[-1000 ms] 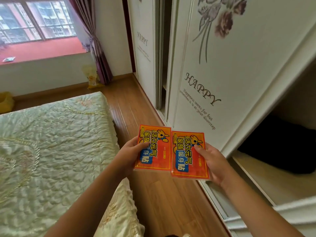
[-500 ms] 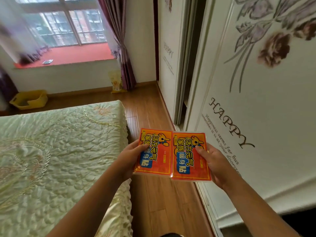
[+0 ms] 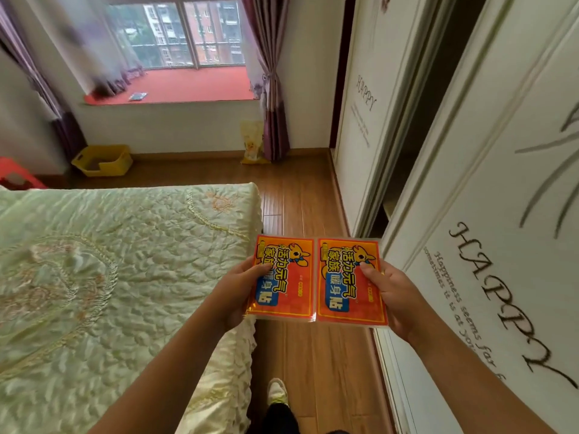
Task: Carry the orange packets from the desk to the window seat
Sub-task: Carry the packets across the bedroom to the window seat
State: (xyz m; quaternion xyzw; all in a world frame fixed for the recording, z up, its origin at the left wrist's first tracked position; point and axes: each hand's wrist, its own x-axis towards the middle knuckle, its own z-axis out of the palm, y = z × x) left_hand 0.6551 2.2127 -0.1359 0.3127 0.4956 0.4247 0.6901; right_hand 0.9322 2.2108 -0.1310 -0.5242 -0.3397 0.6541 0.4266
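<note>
We count two flat orange plastic packets printed with yellow characters and a cartoon animal, held side by side with their inner edges touching, above the wooden plank floor (image 3: 300, 198). Our left hand (image 3: 233, 296) pinches the left packet (image 3: 283, 278) at its left edge, thumb on the front. Our right hand (image 3: 396, 297) grips the right packet (image 3: 349, 281) at its right edge the same way. The red-covered window seat (image 3: 194, 86) lies well ahead and bears one small flat item, too blurred to name. One yellow plastic basket (image 3: 101, 159) sits on the floor below it; we cannot tell its contents. One bed with a pale green quilted cover (image 3: 109, 261) lies to our left, and white wardrobe doors lettered "HAPPY" (image 3: 488, 245) stand on our right.
</note>
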